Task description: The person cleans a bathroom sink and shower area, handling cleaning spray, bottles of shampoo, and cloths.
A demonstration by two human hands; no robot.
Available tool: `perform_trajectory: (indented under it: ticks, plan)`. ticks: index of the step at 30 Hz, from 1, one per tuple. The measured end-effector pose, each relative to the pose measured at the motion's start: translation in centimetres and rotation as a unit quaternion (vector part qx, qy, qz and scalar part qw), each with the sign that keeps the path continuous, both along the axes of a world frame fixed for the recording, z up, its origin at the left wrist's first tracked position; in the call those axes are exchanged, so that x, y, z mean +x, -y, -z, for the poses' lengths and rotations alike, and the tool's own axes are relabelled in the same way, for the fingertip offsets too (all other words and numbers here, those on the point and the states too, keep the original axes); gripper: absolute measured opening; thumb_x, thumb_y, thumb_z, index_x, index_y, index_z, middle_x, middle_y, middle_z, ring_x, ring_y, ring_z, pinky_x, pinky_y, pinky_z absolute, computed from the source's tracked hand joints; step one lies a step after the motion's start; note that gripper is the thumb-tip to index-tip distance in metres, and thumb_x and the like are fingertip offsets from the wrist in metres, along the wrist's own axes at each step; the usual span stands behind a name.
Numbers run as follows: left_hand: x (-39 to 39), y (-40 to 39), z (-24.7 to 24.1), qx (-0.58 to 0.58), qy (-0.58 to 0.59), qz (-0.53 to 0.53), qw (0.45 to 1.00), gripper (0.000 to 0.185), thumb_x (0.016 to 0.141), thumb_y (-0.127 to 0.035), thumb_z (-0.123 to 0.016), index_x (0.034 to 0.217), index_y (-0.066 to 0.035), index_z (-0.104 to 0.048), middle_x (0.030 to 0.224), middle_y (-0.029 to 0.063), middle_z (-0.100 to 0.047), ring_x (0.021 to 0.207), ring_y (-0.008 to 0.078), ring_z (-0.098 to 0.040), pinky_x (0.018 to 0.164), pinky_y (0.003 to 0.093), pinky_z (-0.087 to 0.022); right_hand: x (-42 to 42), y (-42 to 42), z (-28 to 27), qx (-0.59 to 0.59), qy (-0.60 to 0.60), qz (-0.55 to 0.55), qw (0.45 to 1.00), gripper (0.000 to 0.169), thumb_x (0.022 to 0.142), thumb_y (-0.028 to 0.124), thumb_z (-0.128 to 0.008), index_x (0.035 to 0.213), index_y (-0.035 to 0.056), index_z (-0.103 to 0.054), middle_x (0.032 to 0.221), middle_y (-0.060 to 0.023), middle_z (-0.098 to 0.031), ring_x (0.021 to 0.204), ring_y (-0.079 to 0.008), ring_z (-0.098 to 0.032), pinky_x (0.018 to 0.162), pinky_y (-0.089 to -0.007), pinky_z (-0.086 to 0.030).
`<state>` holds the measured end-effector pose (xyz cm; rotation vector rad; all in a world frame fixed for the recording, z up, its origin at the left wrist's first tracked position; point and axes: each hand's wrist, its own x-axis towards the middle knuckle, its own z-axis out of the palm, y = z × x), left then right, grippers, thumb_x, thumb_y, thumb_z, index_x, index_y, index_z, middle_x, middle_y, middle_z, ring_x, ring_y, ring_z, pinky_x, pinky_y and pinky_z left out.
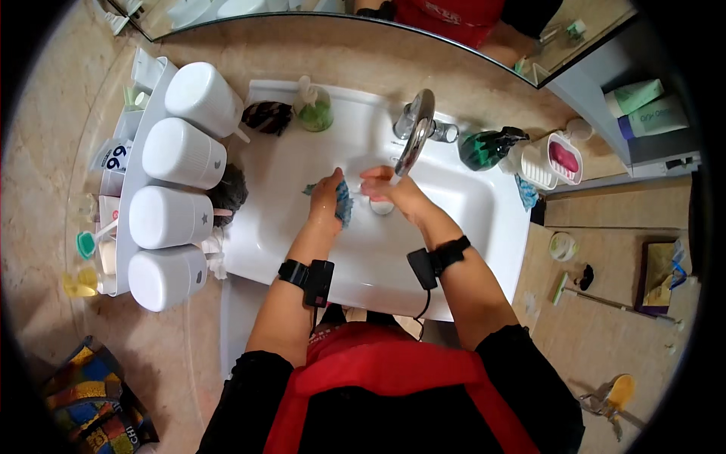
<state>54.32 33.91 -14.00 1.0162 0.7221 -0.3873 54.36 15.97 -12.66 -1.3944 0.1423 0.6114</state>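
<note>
My left hand (326, 197) grips a crumpled blue patterned cloth (343, 205) over the basin of a white washbasin (363, 284). Under the spout of the chrome faucet (418, 127), my right hand (391, 190) is held with its fingers apart and nothing in it. A stream of water seems to fall from the spout beside that hand. Just below its fingers lies the round white drain plug (382, 206). The two hands are apart, with their fingers towards each other. Black straps with small boxes are on both forearms.
Along the basin's back edge stand a clear pump bottle with green liquid (315, 113), a dark green bottle (485, 150) and a soap dish (539, 166). White cups (170, 217) hang on a rack at the left. A mirror (454, 22) curves above.
</note>
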Motion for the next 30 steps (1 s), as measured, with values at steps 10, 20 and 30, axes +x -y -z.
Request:
perform_trajectory:
  ticks: [10,20,30]
  plan:
    - [-0.9,0.5,-0.8,-0.045,0.077,0.171,0.981,0.023,0.091,-0.024,-0.060,0.102,-0.004,-0.061,0.090,0.0030,-0.062,0.079,0.0125,-0.058,0.067,0.0269,-0.048,0.6,3.0,0.1,-0.116,0.059,-0.058,0.990,0.048,0.082,0.023,-0.067,0.121,-0.0001,-0.054,0.103,-0.0141,-0.064,0.090,-0.0237,-0.062,0.084,-0.0331,-0.048]
    - [-0.3,3.2,0.1,-0.174,-0.083,0.131,0.972,0.066,0.088,-0.065,-0.041,0.124,-0.010,-0.049,0.106,0.0063,-0.058,0.103,0.0233,-0.056,0.092,0.0441,-0.043,-2.6,-1.2,-2.7,-0.280,0.268,0.038,0.921,0.033,0.079,0.007,-0.063,0.111,0.0074,-0.057,0.094,-0.0141,-0.065,0.082,-0.0273,-0.064,0.075,-0.0352,-0.050]
    - [-3.1,7.6,0.4,-0.278,-0.060,0.023,0.959,0.033,0.098,-0.040,-0.042,0.110,-0.012,-0.054,0.103,0.0086,-0.060,0.096,0.0232,-0.060,0.083,0.0369,-0.050,-2.4,-1.6,0.4,-0.491,0.252,0.039,0.833,0.024,0.087,0.028,-0.055,0.091,0.0043,-0.054,0.077,-0.0204,-0.062,0.073,-0.0404,-0.061,0.063,-0.0472,-0.048]
